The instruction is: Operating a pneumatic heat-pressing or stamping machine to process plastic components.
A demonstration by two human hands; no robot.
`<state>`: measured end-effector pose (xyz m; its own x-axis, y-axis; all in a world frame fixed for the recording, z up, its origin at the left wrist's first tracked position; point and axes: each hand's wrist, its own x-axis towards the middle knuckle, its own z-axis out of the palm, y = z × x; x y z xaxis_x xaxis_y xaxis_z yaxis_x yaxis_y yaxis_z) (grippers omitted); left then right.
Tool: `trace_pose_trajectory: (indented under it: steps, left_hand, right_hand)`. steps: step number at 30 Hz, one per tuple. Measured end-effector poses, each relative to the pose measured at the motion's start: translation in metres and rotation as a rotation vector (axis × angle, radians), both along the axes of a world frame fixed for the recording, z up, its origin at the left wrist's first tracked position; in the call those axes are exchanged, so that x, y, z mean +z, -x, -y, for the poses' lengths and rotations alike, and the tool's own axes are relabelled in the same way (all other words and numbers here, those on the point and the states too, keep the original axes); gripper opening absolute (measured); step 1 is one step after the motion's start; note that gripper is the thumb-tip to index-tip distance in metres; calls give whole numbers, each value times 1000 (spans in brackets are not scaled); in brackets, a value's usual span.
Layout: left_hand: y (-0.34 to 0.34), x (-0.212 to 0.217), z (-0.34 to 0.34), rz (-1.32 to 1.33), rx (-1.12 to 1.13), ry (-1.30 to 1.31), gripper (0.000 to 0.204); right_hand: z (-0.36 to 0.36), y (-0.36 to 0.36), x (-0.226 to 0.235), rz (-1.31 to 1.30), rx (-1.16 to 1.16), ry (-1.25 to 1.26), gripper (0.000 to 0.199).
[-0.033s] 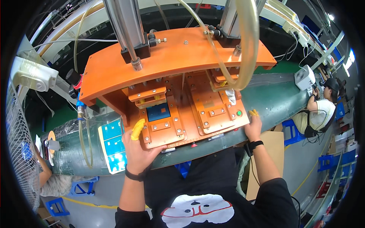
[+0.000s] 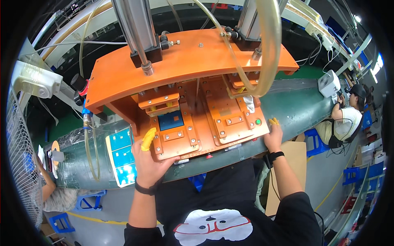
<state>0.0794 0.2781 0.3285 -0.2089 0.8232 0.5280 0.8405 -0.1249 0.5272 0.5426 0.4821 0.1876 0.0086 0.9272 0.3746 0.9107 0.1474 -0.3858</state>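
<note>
An orange pneumatic press (image 2: 193, 53) stands on the green bench in front of me. My left hand (image 2: 151, 162) is around the front left corner of the press base (image 2: 207, 152), thumb along its front edge, a yellow finger cot (image 2: 148, 139) on a finger. At the right front corner, my right hand (image 2: 274, 137) grips the base's side, its fingers partly hidden; yellow cots (image 2: 274, 121) cover its fingertips. A dark blue sheet (image 2: 170, 120) lies in the left fixture, below the raised left press head (image 2: 159, 100). The right fixture (image 2: 234, 119) has a green button (image 2: 258, 121) beside it.
Left of the press lies a board with blue film pieces (image 2: 121, 153) on the green bench (image 2: 293, 108). A clear hose (image 2: 269, 45) hangs before the right cylinder. A fan guard (image 2: 22, 160) stands far left. A person (image 2: 342, 117) sits at the far right; another person's arm (image 2: 46, 184) shows left.
</note>
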Motion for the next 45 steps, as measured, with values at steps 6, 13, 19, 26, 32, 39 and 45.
trace_pose_trajectory:
  steps: [6,13,19,26,32,39,45]
  left_hand:
    - [1,1,-3,-37,-24,19,103]
    - [-3,13,-6,-132,-20,2,91]
    - [-2,12,-6,-147,-40,2,91]
    - [-1,16,-6,-182,-40,23,97]
    - [-2,15,-8,-156,-35,41,97]
    - [-4,15,-10,-134,-81,48,104]
    - [0,9,-5,-155,-62,40,112]
  right_hand:
    - [1,2,0,29,0,-33,39]
    - [0,1,2,-17,8,-18,39]
    - [3,2,2,10,-12,-26,38]
    - [2,5,4,4,4,-39,37]
    - [3,3,4,1,-1,-38,36]
    - [6,-3,3,20,-26,-76,35]
    - [3,9,-2,-17,-21,-86,38]
